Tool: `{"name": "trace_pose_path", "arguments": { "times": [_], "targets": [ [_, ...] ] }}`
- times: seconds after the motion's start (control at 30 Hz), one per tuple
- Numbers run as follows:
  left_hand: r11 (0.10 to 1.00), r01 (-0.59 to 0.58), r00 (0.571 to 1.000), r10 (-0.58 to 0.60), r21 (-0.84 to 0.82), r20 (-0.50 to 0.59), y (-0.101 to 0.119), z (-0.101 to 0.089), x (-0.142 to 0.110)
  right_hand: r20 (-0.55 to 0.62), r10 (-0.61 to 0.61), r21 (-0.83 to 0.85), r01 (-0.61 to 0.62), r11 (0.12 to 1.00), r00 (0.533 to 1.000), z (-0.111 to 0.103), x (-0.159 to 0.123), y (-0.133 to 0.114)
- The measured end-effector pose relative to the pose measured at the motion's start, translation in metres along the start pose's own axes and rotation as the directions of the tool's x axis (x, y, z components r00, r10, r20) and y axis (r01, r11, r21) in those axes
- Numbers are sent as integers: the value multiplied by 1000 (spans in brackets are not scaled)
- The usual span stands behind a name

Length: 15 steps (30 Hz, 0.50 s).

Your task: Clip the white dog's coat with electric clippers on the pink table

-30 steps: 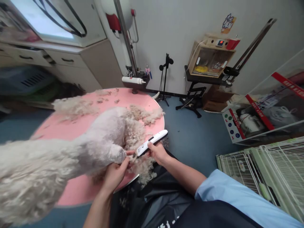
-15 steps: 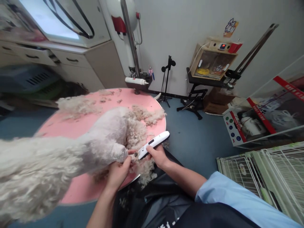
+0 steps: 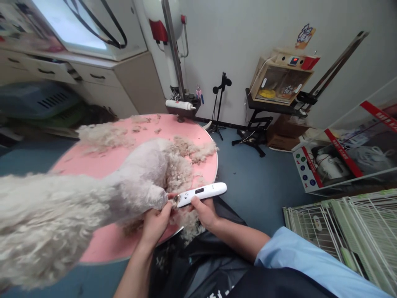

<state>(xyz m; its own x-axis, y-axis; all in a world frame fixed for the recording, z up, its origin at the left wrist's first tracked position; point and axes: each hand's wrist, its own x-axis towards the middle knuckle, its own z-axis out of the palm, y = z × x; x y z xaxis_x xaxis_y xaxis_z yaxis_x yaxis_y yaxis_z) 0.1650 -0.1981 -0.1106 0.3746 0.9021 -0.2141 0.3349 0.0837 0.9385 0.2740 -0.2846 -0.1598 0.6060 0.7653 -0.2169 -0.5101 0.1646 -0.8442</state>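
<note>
A white, curly-coated dog [image 3: 136, 169] stands on a round pink table [image 3: 102, 244], its hind part shorn close and its front still woolly. My left hand [image 3: 156, 225] is closed around the dog's lower leg near the table's front edge; the paw is mostly hidden by my fingers. In my right hand [image 3: 204, 213] is a white cordless hair clipper [image 3: 203, 192], gripped with the thumb on top. The clipper's blade end is at the paw, just beside my left fingertips. Clumps of cut fur [image 3: 178, 171] lie behind the leg and along the rim.
More loose fur [image 3: 105, 136] lies on the table's far left. A white bottle [image 3: 180, 105] rests on a small shelf by the metal post. A black stand [image 3: 221, 103] is by the wall. Wire cages [image 3: 350, 223] and a clear-sided case [image 3: 341, 157] stand at the right.
The clipper has swung flatter, its rear end dropping and moving right while its blade came closer to the paw. My left hand keeps its hold on the leg. The view has shifted slightly.
</note>
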Motion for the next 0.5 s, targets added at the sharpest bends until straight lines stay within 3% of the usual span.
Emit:
{"name": "trace_pose_path", "arguments": {
  "times": [0.17, 0.3, 0.5],
  "targets": [
    [1000, -22, 999, 22, 16, -43, -2, 0, 0, 58, 112, 179, -121, 976, 992, -6, -6, 0],
    [1000, -19, 999, 19, -3, -34, 0, 1, -2, 150, 129, 160, -152, 975, 980, -13, -2, -13],
    [999, -8, 1000, 7, -40, -23, 4, 4, -5, 204, 80, 118, -106, 987, 976, -25, 0, -19]
  ]
}}
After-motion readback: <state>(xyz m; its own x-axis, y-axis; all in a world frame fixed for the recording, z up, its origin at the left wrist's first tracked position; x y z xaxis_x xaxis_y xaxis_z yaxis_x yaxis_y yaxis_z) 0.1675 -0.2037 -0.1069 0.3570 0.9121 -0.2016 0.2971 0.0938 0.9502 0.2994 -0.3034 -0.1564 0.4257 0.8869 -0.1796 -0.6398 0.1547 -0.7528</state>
